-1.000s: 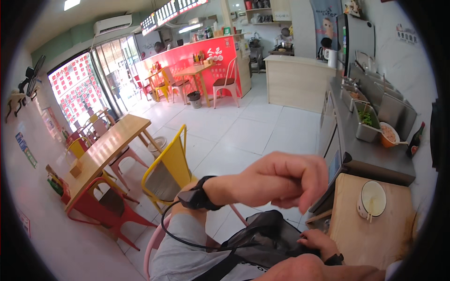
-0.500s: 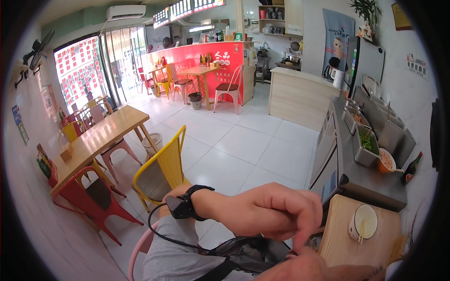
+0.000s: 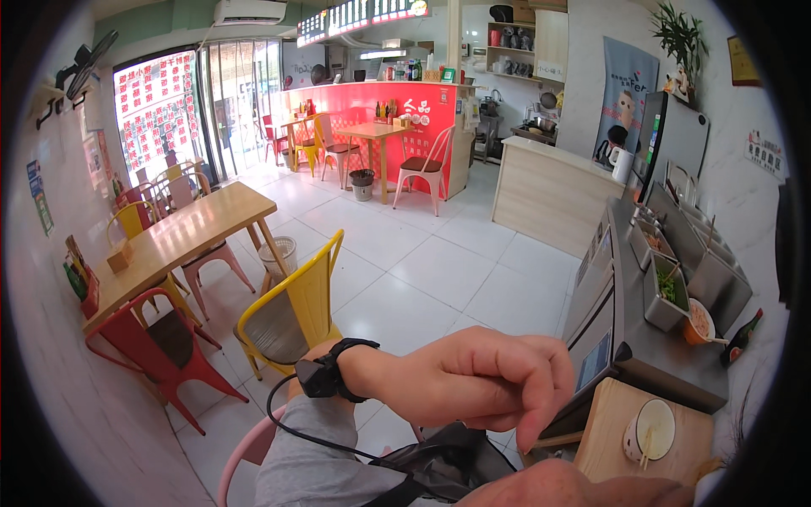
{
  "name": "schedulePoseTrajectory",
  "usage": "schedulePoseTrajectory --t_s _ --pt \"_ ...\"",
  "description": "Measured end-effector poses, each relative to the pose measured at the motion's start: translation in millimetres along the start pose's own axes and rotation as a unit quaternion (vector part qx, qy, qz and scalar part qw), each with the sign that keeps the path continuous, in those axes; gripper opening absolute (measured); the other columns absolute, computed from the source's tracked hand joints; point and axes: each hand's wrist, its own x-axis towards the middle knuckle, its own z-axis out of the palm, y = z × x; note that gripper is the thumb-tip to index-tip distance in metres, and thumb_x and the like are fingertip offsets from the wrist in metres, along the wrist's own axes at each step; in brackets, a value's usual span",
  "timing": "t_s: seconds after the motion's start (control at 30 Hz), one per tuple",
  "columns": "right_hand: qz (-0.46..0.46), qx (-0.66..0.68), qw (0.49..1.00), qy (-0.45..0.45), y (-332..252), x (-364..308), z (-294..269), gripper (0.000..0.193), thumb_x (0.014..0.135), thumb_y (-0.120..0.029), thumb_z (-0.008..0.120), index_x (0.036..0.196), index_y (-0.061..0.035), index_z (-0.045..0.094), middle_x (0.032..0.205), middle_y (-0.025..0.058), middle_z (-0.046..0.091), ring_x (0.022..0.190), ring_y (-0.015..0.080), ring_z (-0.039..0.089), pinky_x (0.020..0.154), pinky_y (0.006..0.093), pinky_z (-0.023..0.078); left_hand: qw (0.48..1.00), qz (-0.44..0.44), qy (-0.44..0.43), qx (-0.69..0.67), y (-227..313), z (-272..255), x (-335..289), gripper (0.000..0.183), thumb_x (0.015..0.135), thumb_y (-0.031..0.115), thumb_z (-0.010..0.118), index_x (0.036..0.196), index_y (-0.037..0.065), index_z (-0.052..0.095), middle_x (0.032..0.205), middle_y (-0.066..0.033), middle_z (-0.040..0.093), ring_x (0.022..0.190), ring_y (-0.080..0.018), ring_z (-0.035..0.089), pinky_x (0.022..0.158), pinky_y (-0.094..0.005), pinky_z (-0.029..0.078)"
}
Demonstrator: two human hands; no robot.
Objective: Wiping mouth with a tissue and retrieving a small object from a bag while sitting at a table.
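My left hand (image 3: 490,376) reaches across in front of me, its fingers curled and one fingertip bent down toward my right hand. Nothing shows between its fingers. A black wrist strap with a small box-shaped device (image 3: 325,376) sits on the left wrist, and a thin black cable (image 3: 312,429) runs from it toward my chest. At the lower edge, close under the left fingertips, part of my right hand and arm (image 3: 562,486) shows; its fingers are hidden. Dark cloth or a bag (image 3: 452,452) lies beneath the hands.
A wooden table (image 3: 608,422) on my right holds a bowl with chopsticks (image 3: 650,431). Beyond it, a steel counter (image 3: 646,338) carries food tins and an orange bowl (image 3: 699,321). Yellow (image 3: 304,296) and red chairs (image 3: 169,355) stand by a long table (image 3: 190,224).
The view has shifted slightly, so the room sits a little lower and the nearby table further down. My left hand stays curled, with a small gap now showing between it and my right arm.
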Motion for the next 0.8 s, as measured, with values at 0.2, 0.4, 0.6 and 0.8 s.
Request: schedulePoseTrajectory --t_s 0.2,0.4,0.6,0.8 --pt "0.036 0.084 0.995 -0.045 -58 -15 -78 0.035 0.091 -0.030 0.062 0.103 0.0027 0.066 0.104 0.0256 0.066 0.101 0.0433 0.061 0.086 0.0480 0.048 1.000 -0.004 0.017 0.005 -4 0 0 0.028 0.092 -0.010 0.040 0.095 -0.003 0.066 0.108 -0.0120 0.051 0.071 -0.0074 0.045 0.058 -0.0189 0.037" --pt "0.020 0.059 0.998 -0.032 -60 -10 -77 0.035 0.090 -0.030 0.062 0.101 0.0025 0.067 0.103 0.0244 0.067 0.100 0.0430 0.062 0.086 0.0478 0.049 1.000 0.000 -0.004 -0.009 -8 0 0 0.030 0.094 -0.011 0.039 0.102 -0.005 0.067 0.113 -0.0132 0.048 0.073 -0.0079 0.046 0.060 -0.0191 0.038" --pt "0.040 0.056 0.996 -0.048 -66 -11 -85 0.036 0.090 -0.030 0.063 0.103 0.0025 0.067 0.105 0.0246 0.067 0.101 0.0428 0.061 0.087 0.0479 0.048 0.999 0.003 -0.038 0.003 -8 2 -3 0.032 0.096 -0.009 0.037 0.108 -0.006 0.066 0.116 -0.0132 0.046 0.078 -0.0090 0.048 0.062 -0.0190 0.039" --pt "0.069 0.068 0.994 -0.055 -72 -14 -95 0.039 0.091 -0.031 0.062 0.110 0.0036 0.065 0.110 0.0259 0.065 0.104 0.0427 0.060 0.088 0.0476 0.048 1.000 0.008 -0.028 -0.005 -10 3 -1 0.031 0.096 -0.009 0.037 0.106 -0.005 0.066 0.117 -0.0135 0.046 0.081 -0.0097 0.048 0.063 -0.0188 0.040"
